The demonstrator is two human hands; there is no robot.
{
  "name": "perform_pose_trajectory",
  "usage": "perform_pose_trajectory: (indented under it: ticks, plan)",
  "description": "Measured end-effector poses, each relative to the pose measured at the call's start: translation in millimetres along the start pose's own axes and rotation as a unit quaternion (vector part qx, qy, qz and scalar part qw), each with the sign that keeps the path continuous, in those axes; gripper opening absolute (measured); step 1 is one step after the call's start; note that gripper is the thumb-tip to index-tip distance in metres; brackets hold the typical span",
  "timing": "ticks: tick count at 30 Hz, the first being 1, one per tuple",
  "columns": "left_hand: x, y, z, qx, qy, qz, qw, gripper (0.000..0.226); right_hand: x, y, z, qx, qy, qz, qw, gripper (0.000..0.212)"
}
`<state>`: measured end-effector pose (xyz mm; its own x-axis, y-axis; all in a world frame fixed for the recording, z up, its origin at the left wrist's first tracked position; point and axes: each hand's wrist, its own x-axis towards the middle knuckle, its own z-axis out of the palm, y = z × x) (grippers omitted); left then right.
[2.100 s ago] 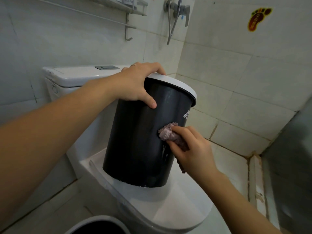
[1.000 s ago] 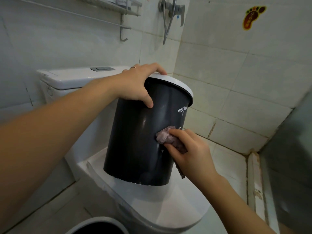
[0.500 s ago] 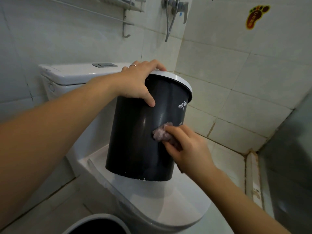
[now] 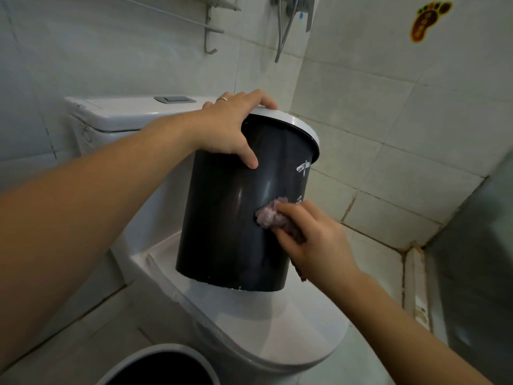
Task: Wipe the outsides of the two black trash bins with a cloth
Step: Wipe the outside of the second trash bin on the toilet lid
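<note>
A black trash bin [image 4: 222, 218] with a white rim stands tilted on the closed toilet lid [image 4: 277, 329]. My left hand [image 4: 227, 129] grips the bin's rim from above, thumb on the outer wall. My right hand [image 4: 313, 243] holds a crumpled pinkish cloth [image 4: 269, 215] and presses it against the bin's side, about halfway up. White marks show on the bin's wall near the rim. A second black bin [image 4: 161, 368] with a white rim shows partly at the bottom edge, on the floor.
The white toilet cistern [image 4: 125, 112] stands behind the bin. Tiled walls close in at the back and right. A shower hose and valve [image 4: 288, 18] hang above, and a metal rack [image 4: 211, 23] sits upper left. A raised tiled curb [image 4: 413, 287] runs at the right.
The cloth in my right hand has moved slightly up and left along the bin's side. My left hand keeps its grip on the rim, and the bin has turned a little.
</note>
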<state>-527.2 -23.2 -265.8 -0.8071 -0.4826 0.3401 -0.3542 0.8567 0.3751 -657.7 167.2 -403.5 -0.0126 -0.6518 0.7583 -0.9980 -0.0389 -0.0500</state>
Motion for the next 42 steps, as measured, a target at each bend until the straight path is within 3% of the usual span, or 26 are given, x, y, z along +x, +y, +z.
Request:
perform_pose_trajectory:
  ticks: [6,13,22,29,37,39,42]
  plan:
    - [-1.0,-6.1,-1.7,-0.016,-0.006,-0.006,1.0,0.091,-37.9,-5.4,-1.0,0.004,-0.09,-0.097,0.991,0.03]
    - [1.0,-3.5,-0.4,-0.005,0.0,-0.01,1.0,0.093,-6.7,-3.8,0.7,-0.002,-0.006,0.029,1.0,0.032]
    - [2.0,-6.6,-1.3,-0.015,-0.007,-0.019,1.0,0.091,-52.1,-17.8,-2.0,-0.015,-0.129,-0.13,0.983,0.025]
    - [2.6,-6.8,-0.2,0.005,0.002,-0.021,1.0,0.092,-18.1,-9.1,-3.7,-0.032,-0.034,-0.002,0.999,0.03]
    - [0.2,-4.6,-2.6,-0.009,-0.01,-0.021,1.0,0.091,-50.0,-16.3,-2.7,-0.033,-0.124,-0.141,0.982,0.023]
    - [0.6,-2.6,-1.9,-0.007,-0.008,-0.02,1.0,0.091,-43.0,-11.7,-4.7,-0.041,-0.097,-0.122,0.987,0.025]
    - [0.2,-0.1,-1.7,-0.008,-0.009,-0.014,1.0,0.091,-23.5,0.5,-6.1,-0.032,-0.031,-0.014,0.999,0.027]
